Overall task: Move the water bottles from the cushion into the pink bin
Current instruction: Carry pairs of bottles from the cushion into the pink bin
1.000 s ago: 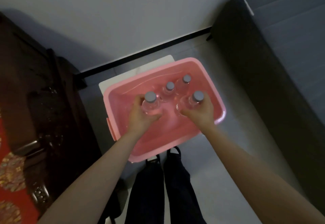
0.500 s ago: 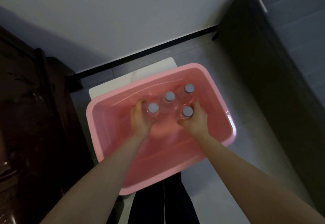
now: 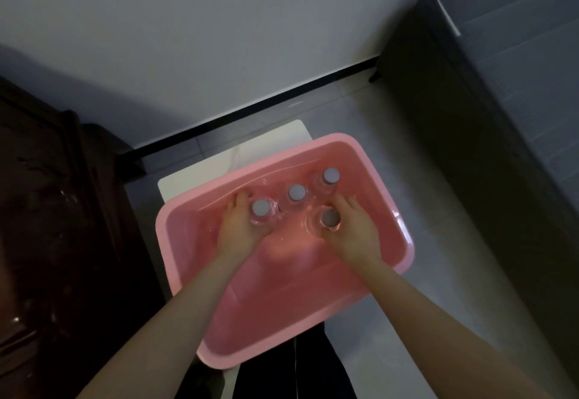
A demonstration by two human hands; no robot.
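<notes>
Pink bin (image 3: 188, 261) | left grip (image 3: 241, 226) holds near-left bottle (image 3: 261, 210) | right grip (image 3: 354, 229) holds near-right bottle (image 3: 329, 218)

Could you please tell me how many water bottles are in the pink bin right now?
4, all upright in the pink bin: one in the left hand at, one in the right hand at, one between at, one farthest back at. None appears hidden.

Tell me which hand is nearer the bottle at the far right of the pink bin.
Right. The right hand, holding another bottle, sits just in front of the far-right bottle. The left hand is further off to its left, beyond the middle bottle.
</notes>
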